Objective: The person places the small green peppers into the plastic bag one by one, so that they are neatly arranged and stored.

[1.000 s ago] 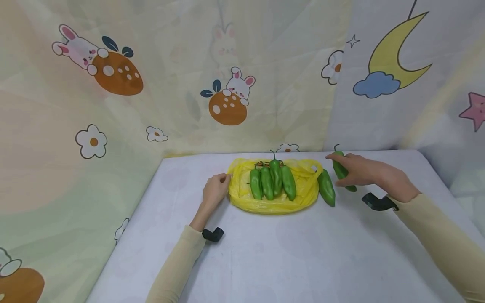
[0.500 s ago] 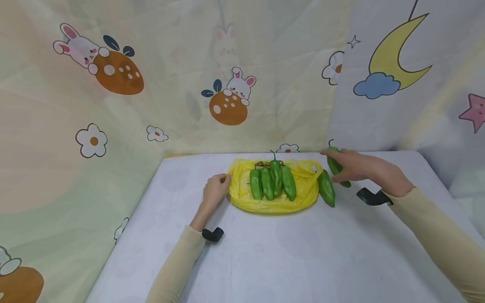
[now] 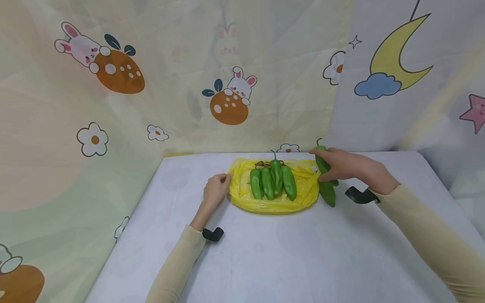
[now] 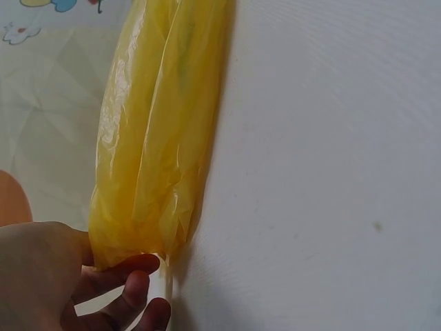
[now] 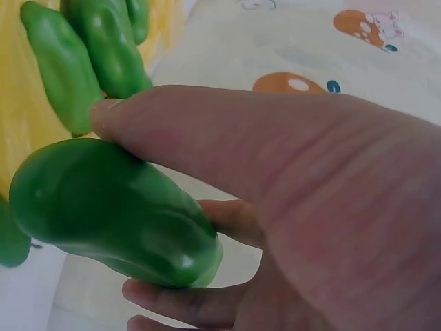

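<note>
My left hand (image 3: pixel 215 189) pinches the left edge of a yellow plastic bag (image 3: pixel 273 207); in the left wrist view its thumb and index finger meet at the bag's gathered end (image 4: pixel 138 227). Several green peppers (image 3: pixel 289 184) lie side by side on the bag, stems pointing away. At the bag's right edge, my right hand (image 3: pixel 346 164) holds another green pepper (image 5: pixel 103 207) between thumb and fingers, stem away from me. Below that hand, one more green pepper (image 3: pixel 327 196) lies on the table against the bag, its upper part hidden.
The white table (image 3: pixel 288 256) extends in front of the bag and to both sides. A patterned cloth backdrop (image 3: pixel 178 80) with rabbits and flowers rises behind the table's back edge. Each wrist bears a black camera mount (image 3: pixel 213 234).
My right hand has moved left with its green pepper, from right of the loose pepper to above it, beside the bag. The left hand stays at the bag's edge.
</note>
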The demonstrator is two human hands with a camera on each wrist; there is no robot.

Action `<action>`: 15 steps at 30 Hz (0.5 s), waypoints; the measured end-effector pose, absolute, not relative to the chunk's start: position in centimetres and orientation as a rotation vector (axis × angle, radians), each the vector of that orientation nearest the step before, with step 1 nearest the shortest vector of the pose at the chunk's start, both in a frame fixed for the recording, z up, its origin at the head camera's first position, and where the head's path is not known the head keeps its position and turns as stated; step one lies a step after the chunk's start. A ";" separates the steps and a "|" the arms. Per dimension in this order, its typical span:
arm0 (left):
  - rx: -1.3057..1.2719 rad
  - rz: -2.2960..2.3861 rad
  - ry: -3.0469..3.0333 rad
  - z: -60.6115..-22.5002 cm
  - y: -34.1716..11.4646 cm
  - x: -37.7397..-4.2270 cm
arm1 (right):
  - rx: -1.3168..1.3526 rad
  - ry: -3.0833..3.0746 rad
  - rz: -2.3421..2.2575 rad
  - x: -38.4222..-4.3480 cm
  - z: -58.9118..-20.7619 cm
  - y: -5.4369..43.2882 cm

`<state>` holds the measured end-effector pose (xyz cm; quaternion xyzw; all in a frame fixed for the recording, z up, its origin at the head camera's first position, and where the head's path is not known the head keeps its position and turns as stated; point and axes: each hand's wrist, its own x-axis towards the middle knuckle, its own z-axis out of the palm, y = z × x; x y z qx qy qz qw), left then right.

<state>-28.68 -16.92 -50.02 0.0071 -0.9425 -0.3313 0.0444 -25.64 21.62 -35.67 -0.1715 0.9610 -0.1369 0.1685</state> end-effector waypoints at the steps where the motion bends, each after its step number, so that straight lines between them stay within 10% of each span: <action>1: 0.024 -1.012 -2.880 -50.1 -16.9 -28.7 | -0.496 2.732 -0.393 -25.7 -35.6 21.4; 15: 0.017 -0.995 -2.879 -50.0 -16.8 -28.6 | -0.532 2.720 -0.412 -26.1 -35.3 19.4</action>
